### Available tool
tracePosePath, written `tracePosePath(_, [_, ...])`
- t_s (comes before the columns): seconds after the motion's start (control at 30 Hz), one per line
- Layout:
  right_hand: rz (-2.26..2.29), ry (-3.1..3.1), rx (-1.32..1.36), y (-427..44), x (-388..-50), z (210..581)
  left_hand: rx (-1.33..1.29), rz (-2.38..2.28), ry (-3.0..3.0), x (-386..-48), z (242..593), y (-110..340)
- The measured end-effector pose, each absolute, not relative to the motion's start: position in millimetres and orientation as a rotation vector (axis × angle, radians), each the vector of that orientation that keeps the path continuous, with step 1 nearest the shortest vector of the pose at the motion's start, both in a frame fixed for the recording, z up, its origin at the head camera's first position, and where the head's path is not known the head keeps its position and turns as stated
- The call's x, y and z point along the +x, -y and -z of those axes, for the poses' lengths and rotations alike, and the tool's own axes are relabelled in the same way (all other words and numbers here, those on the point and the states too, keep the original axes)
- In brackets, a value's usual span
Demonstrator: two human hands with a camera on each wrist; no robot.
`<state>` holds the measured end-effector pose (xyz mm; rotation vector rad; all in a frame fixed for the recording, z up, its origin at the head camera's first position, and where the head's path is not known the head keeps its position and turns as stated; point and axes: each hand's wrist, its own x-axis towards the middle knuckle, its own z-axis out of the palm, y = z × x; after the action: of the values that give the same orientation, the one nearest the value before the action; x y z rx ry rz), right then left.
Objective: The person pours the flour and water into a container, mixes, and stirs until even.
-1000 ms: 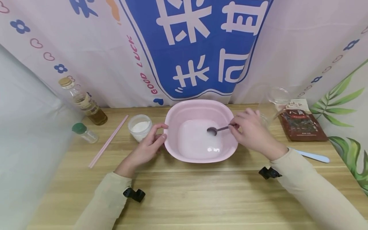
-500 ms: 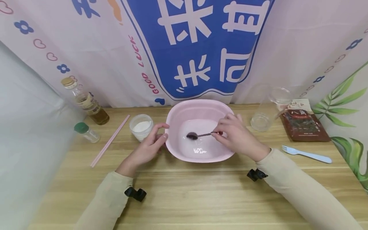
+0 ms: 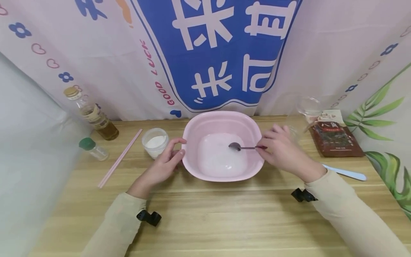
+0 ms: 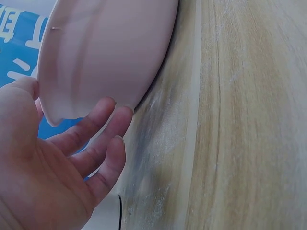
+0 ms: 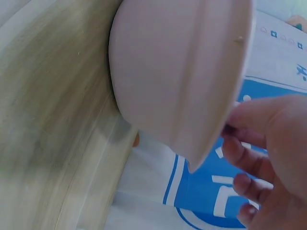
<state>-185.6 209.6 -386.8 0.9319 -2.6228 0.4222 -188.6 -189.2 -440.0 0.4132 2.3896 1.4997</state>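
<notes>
A pink plastic basin (image 3: 221, 124) stands on the wooden table with cloudy, whitish liquid in its bottom. My left hand (image 3: 163, 166) holds its left rim between thumb and index finger. In the left wrist view the other fingers (image 4: 103, 167) are loosely bent beside the basin's outer wall. My right hand (image 3: 284, 151) pinches the handle of a dark spoon (image 3: 235, 146) over the basin's right side. The spoon's bowl is at the liquid; how deep it sits I cannot tell. In the right wrist view the basin wall hides most of the spoon.
At left stand a jar of white powder (image 3: 155, 142), pink chopsticks (image 3: 120, 158), a green-capped shaker (image 3: 94, 149) and a corked bottle (image 3: 93, 116). At right are a clear pitcher (image 3: 303, 112), a brown spice packet (image 3: 335, 139) and a partly hidden blue fork (image 3: 348, 173).
My right hand swept the spoon leftward through the basin, then back to the right. The left hand stays on the rim, and the basin keeps its place.
</notes>
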Motion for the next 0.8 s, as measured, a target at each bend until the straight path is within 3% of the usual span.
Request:
tracePosePath(0.37, [-0.601,2.677,1.132,-197.4,-177.7,387.1,0.405,-1.506,-2.379,-187.5,438.7,190.0])
tracePosePath(0.8, [-0.427,2.696,0.763,-165.8,-199.6,386.2,0.418,-1.517,-2.387,-185.5,437.1,189.8])
